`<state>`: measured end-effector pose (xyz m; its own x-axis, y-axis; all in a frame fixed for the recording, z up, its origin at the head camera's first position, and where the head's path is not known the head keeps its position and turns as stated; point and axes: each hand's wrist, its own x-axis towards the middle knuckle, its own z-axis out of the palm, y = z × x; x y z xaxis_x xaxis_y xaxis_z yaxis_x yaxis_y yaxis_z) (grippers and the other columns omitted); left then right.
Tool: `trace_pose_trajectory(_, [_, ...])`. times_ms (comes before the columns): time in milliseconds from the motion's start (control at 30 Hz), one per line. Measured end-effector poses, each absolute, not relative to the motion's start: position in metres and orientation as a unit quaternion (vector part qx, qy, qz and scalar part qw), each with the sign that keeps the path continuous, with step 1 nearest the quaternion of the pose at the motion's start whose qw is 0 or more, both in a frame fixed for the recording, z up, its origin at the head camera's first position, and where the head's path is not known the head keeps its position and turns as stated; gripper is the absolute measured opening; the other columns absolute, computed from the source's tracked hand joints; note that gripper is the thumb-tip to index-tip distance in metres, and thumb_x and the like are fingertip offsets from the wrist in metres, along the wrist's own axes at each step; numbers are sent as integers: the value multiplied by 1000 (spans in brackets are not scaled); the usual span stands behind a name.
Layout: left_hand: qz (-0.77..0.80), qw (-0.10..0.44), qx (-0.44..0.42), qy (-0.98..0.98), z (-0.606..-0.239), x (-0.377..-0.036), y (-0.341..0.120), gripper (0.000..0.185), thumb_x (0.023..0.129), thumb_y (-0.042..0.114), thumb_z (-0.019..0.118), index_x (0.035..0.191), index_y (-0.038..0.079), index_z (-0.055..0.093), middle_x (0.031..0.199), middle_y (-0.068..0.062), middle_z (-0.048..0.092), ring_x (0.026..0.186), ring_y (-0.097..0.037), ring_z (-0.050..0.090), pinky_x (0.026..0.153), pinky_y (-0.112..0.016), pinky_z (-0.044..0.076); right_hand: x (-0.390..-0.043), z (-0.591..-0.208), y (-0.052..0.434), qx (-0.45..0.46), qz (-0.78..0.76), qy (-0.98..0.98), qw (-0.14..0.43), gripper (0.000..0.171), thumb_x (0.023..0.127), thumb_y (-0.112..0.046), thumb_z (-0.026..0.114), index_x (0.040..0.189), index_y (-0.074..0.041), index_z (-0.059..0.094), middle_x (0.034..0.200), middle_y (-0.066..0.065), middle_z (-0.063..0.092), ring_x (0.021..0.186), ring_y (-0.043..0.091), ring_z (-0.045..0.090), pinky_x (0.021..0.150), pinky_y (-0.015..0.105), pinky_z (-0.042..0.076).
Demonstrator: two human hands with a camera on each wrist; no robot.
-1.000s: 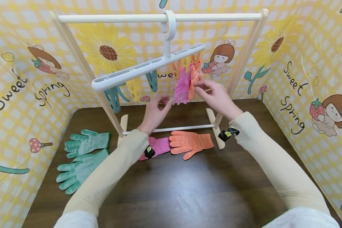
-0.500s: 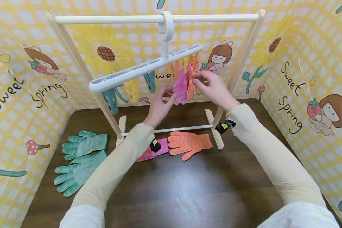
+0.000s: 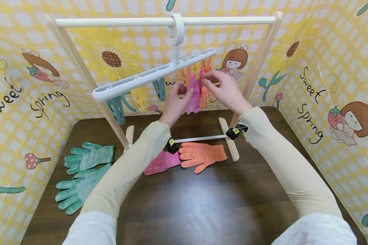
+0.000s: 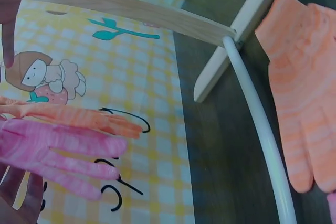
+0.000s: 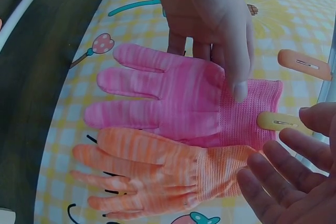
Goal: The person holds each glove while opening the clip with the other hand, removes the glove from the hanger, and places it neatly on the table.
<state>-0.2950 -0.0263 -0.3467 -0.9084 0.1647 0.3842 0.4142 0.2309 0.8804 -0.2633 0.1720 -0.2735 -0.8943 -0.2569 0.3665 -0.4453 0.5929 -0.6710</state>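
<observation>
Work area: dark table (image 3: 202, 211) enclosed by printed walls on three sides; front half bare. Wooden rack (image 3: 79, 71) spans the rear; white clip hanger (image 3: 153, 73) is hung from its top rail, tilted. Pink glove (image 3: 194, 93) is clipped up by a yellow peg (image 5: 277, 122), w/ orange glove (image 3: 204, 97) just beside. Left hand (image 3: 175, 103) is raised, thumb and fingers pinching the pink glove. Right hand (image 3: 225, 90) is held at the pegs, fingers loosely spread; contact w/ peg cannot be confirmed.
</observation>
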Motion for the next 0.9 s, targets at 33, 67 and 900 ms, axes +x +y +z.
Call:
trace_pose_trajectory(33, [-592,110,-183,-777,-346,-295,-25,24,104,29,66,108,7,58,106,-8,66,102,-19,63,88,-29,54,-264,-273,171,198,406,-884,116,35,107,-28,59,132,-5,67,129,9,70,116,23,65,103,40,51])
trace_pose_trajectory(67, [-593,114,-180,-776,-345,-296,-24,23,103,27,66,104,7,57,103,-9,66,100,-19,64,86,-29,53,-265,-273,170,198,408,-884,116,35,107,-28,59,133,-5,67,129,8,70,116,23,65,103,40,51])
trace_pose_trajectory(900, [-630,135,-173,-745,-350,-290,-22,17,106,18,57,101,2,59,77,-2,47,70,-15,45,64,-28,37,-275,-270,160,168,424,-885,95,37,107,-30,60,135,-7,64,131,8,69,115,23,66,99,38,52])
